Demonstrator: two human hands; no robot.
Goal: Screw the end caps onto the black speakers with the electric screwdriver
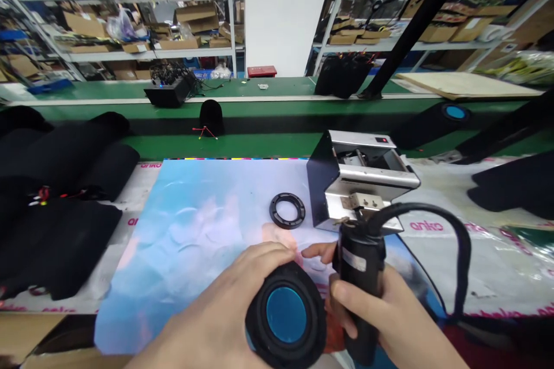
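My left hand (242,294) is closed around a black cylindrical speaker (255,323), whose round end with a shiny blue disc (286,315) faces me. Just to its right, my right hand (367,305) grips an upright black electric screwdriver (357,268) with a white label and a thick cable (461,242) curving off its top. The screwdriver's lower tip is out of sight. Beyond my hands, a black ring with small holes (287,211) lies flat on the blue printed sheet (186,242). Behind the screwdriver stands a silver and black screw feeder (363,176).
Black fabric-covered cylinders (64,150) are piled at left, with wires showing. Another cylinder with a blue end (433,121) lies at right. A small black piece with coloured wires (210,117) sits on the green bench. A black post (415,29) slants up; shelves with cartons (197,17) stand behind.
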